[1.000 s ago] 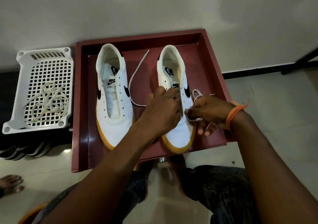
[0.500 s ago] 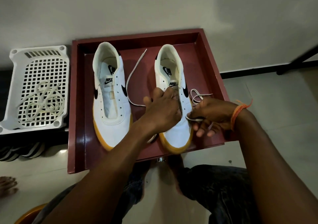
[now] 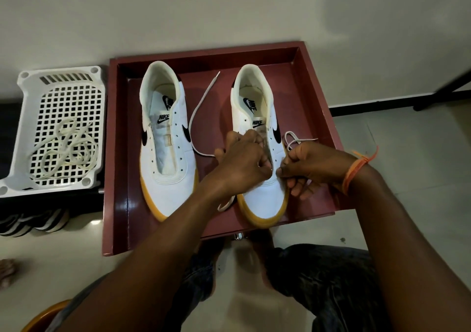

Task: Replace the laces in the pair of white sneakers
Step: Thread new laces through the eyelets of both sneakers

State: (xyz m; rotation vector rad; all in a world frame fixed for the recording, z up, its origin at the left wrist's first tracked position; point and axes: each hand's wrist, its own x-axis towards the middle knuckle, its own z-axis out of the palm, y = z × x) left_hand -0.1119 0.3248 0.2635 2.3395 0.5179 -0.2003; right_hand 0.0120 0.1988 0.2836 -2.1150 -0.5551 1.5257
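Note:
Two white sneakers with yellow soles stand side by side in a dark red tray [image 3: 119, 153]. The left sneaker [image 3: 165, 137] has no lace. Over the lower eyelets of the right sneaker [image 3: 257, 107] my left hand [image 3: 242, 163] curls and pinches a white lace [image 3: 201, 109], whose free end trails up between the shoes. My right hand [image 3: 311, 168] pinches the same lace at the shoe's right eyelet row, with loops [image 3: 293, 139] spilling over the shoe's side. My hands hide the eyelets being worked.
A white plastic basket [image 3: 25, 132] left of the tray holds a tangle of cream laces [image 3: 66, 150]. Striped footwear [image 3: 33, 223] lies below it. A wall stands behind the tray. My knees are just under the tray's near edge.
Both hands stay at the right sneaker's lower eyelets. My right hand's thumb and finger have closed in on the lace at the shoe's edge. A lace end now shows below my left wrist.

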